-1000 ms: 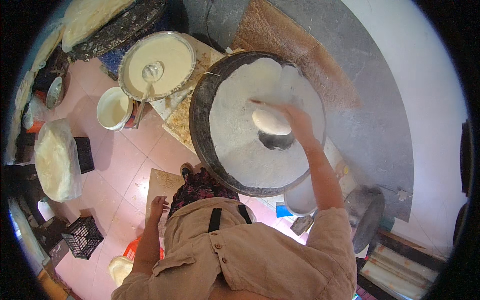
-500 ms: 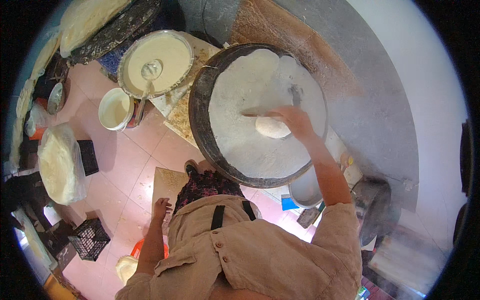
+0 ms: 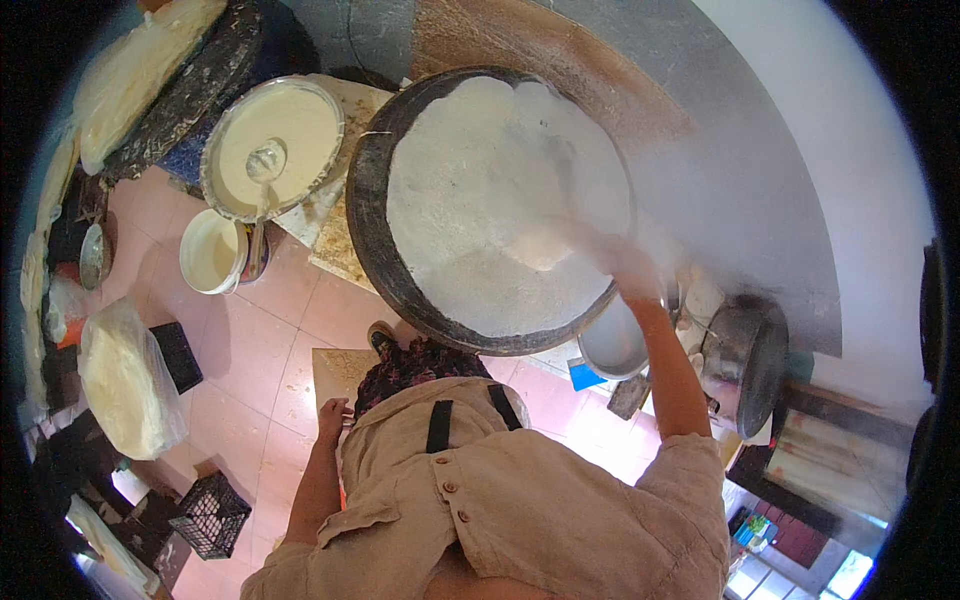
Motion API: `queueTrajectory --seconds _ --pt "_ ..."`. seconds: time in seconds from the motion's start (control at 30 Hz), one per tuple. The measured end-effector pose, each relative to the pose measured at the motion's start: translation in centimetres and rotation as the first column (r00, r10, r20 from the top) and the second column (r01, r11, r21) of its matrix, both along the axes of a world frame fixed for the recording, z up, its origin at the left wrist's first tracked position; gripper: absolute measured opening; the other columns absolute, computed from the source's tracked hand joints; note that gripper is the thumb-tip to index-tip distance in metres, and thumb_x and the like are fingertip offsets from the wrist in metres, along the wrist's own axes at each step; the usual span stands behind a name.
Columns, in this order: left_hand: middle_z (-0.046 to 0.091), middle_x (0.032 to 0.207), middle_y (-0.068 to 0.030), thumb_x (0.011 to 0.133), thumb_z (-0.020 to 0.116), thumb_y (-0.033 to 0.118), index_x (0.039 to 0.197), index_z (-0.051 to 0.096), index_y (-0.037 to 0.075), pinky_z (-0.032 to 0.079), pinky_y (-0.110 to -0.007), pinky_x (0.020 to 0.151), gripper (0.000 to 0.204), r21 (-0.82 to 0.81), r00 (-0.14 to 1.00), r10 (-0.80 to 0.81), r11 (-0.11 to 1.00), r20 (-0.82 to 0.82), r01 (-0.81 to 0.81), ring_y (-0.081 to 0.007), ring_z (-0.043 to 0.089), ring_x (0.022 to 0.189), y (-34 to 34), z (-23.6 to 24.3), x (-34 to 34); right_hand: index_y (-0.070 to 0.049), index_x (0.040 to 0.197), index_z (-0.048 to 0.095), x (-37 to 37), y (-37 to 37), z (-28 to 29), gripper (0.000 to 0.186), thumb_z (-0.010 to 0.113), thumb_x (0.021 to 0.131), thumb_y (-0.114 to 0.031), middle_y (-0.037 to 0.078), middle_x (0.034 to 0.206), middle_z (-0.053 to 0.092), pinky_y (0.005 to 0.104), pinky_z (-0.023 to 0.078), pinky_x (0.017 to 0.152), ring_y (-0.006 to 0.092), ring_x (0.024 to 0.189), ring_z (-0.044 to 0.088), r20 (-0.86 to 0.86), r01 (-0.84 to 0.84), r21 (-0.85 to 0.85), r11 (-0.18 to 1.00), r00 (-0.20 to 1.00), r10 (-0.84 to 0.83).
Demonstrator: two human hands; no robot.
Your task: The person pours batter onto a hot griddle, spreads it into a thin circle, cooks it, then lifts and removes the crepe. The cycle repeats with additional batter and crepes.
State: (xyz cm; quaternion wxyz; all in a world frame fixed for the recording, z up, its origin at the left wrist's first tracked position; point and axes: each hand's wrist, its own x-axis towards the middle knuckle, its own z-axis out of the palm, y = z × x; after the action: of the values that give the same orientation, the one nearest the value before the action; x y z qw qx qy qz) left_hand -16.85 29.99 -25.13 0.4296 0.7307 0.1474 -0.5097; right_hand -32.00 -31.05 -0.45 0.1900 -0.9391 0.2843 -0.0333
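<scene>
Over a large round dark griddle, a white batter layer lies spread nearly to the rim. My right hand, blurred by motion and steam, grips what looks like a wooden spreader above the layer's right half, beside a pale, soft mound. My left hand hangs low beside my clothing, fingers loosely apart and holding nothing. Left of the griddle, a wide basin of cream batter has a metal ladle resting in it.
A white bucket sits below the basin. Bagged pale sheets and a black crate are at left; more pale sheets lie upper left. A metal bowl and dark pot stand below right of the griddle.
My right hand and spreader have moved down and rightward. The dark bare patches in the batter layer are now covered, steam has thickened, and the view has shifted slightly.
</scene>
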Motion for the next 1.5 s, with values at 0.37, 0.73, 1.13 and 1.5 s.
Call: queueTrajectory --seconds 0.37,0.73,1.13,1.5 --pt "0.063 0.088 -0.0090 0.095 0.050 0.035 0.114 0.059 0.007 0.053 -0.030 0.057 0.035 -0.023 0.999 -0.041 0.999 0.008 0.042 -0.0174 0.063 0.067 -0.9 -1.3 3.5 -0.016 0.117 0.064 1.9 7.9 3.3 0.027 0.054 0.092 -0.013 0.007 0.109 0.068 0.0302 0.051 0.084 0.0245 0.097 0.065 -0.207 0.120 0.154 0.981 0.974 -0.087" --pt "0.063 0.084 -0.0086 0.094 0.054 0.034 0.111 0.060 0.007 0.052 -0.032 0.056 0.032 0.040 0.999 0.034 0.999 -0.041 -0.032 -0.0180 0.062 0.065 0.7 -1.0 2.8 -0.019 0.119 0.061 8.5 2.6 2.6 0.030 0.044 0.095 -0.019 0.005 0.112 0.066 0.0344 0.049 0.086 0.0230 0.101 0.063 -0.125 0.126 -0.068 0.990 0.983 -0.134" --pt "0.063 0.084 -0.0088 0.094 0.051 0.030 0.111 0.059 0.006 0.051 -0.031 0.054 0.030 0.038 0.994 0.106 0.994 -0.029 -0.105 -0.0184 0.063 0.064 1.9 -1.0 0.3 -0.013 0.128 0.058 13.4 -1.6 2.4 0.038 0.043 0.096 -0.026 0.004 0.124 0.062 0.0278 0.041 0.095 0.0179 0.111 0.059 0.125 -0.101 0.311 0.945 0.990 0.064" --pt "0.063 0.087 -0.0099 0.092 0.054 0.034 0.112 0.058 0.006 0.052 -0.034 0.059 0.035 0.048 0.989 0.139 0.990 -0.057 -0.136 -0.0197 0.063 0.067 1.9 -1.2 -0.5 -0.006 0.118 0.063 10.8 -10.1 -6.1 0.034 0.050 0.095 -0.028 0.011 0.112 0.066 0.0343 0.044 0.093 0.0256 0.104 0.061 0.148 -0.028 0.137 0.990 0.989 0.008"
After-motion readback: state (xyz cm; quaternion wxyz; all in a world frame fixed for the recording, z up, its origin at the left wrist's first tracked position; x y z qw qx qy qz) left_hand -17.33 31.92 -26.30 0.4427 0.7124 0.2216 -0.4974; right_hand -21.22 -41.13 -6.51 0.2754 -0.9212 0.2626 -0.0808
